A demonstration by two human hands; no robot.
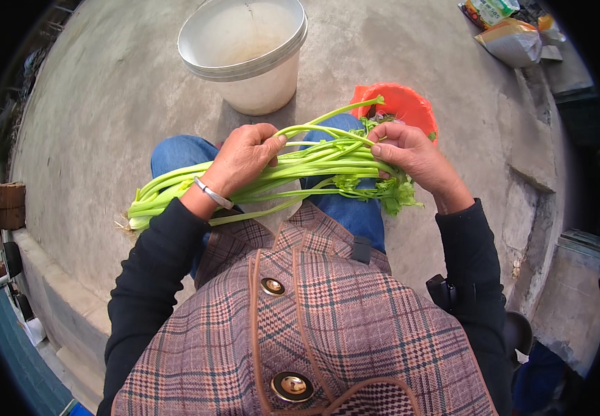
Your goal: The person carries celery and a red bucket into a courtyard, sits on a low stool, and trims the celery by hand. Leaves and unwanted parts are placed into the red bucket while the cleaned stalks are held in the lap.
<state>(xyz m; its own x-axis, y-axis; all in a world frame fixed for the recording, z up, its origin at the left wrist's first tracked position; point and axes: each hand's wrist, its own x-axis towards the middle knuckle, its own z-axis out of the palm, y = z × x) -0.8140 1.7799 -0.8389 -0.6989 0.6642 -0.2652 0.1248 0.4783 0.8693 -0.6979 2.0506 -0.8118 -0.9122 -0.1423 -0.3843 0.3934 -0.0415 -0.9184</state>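
A bunch of green celery [300,169] lies across my lap, its pale root end to the left and its leafy tops to the right. My left hand [248,153], with a silver bangle at the wrist, pinches a celery stalk between thumb and fingers above the bunch. Farther along, near the leaves, my right hand [401,148] pinches a stalk between thumb and index finger. One stalk sticks out up and to the right, over the rim of a red-orange container [424,106]. That container has dark plant scraps inside, partly hidden behind my right hand.
Beyond my knees stands a large whitish plastic bucket [258,93] on the concrete floor [107,93]. Several printed bags [513,41] sit at the upper right, near a broken concrete step [531,156]. A low concrete ledge [66,291] runs along the left, with a wooden block [10,205] beside it.
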